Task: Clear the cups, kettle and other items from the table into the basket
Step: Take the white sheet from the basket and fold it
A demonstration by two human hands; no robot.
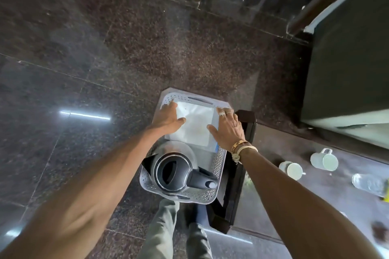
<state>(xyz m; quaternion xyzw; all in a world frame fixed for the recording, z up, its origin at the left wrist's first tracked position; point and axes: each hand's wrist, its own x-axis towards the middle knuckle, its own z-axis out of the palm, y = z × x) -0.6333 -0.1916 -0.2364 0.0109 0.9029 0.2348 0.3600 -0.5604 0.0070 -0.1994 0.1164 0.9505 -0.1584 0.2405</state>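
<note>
A grey perforated basket (220, 159) stands on the floor beside the table's left end. In its near half sits a black-and-steel kettle (175, 171), lid up, handle pointing right. A white flat tray or sheet (194, 124) lies in the far half. My left hand (169, 116) rests on the white sheet's left edge, thumb on top. My right hand (228, 129) holds its right edge, thumb on top. Two white cups (291, 170) (324, 160) lie on their sides on the dark table (294, 206) at the right, with a clear bottle (369, 184) past them.
Dark polished stone floor surrounds the basket. My legs (168, 229) are just below the basket. A dark cabinet or bed side (347, 69) rises behind the table at the right. A brown smudge (380, 230) lies on the table near its front right.
</note>
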